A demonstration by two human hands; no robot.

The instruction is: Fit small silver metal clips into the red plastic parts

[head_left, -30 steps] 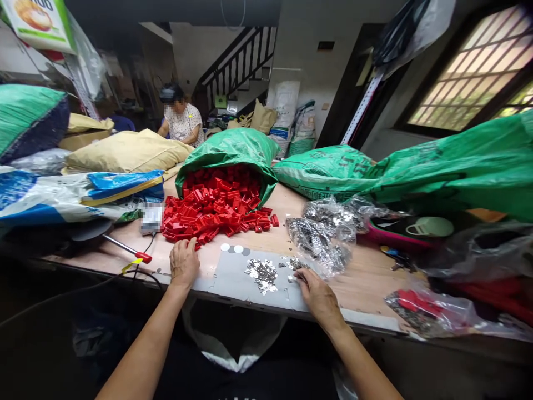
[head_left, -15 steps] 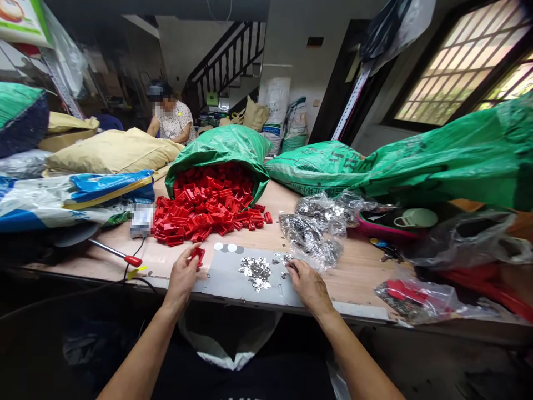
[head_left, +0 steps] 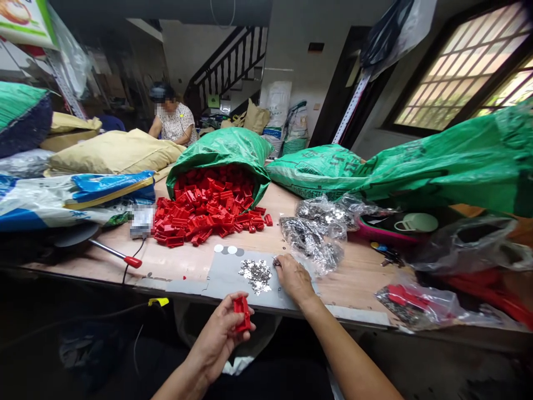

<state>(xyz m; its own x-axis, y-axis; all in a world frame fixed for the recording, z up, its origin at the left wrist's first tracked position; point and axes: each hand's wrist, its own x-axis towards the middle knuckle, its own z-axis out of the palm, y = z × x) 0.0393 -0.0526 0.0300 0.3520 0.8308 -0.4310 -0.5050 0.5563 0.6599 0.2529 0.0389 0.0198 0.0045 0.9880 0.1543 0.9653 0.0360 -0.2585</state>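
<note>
My left hand [head_left: 222,333] holds a red plastic piece [head_left: 241,313] between thumb and fingers, in front of the table's near edge. At the right side of a small heap of shiny metal pieces [head_left: 257,275], my right hand [head_left: 293,278] has its fingertips pressed together on the grey sheet [head_left: 222,278]. What they hold, if anything, is too small to make out. Behind the sheet, a big pile of red plastic pieces [head_left: 200,214] spills from a green sack [head_left: 225,144]. Clear bags of metal parts [head_left: 310,241] lie beyond my right hand.
A red-tipped metal lever [head_left: 132,261] points in from the left. Blue-white and tan sacks [head_left: 112,153] lie left, green sacks [head_left: 437,161] right. A bag with red and metal parts [head_left: 410,303] rests near the right edge. A person [head_left: 177,123] sits behind the sacks.
My left hand has come down and right, from beside the red pile to before the table edge, with the red piece. My right hand has shifted slightly left towards the metal heap.
</note>
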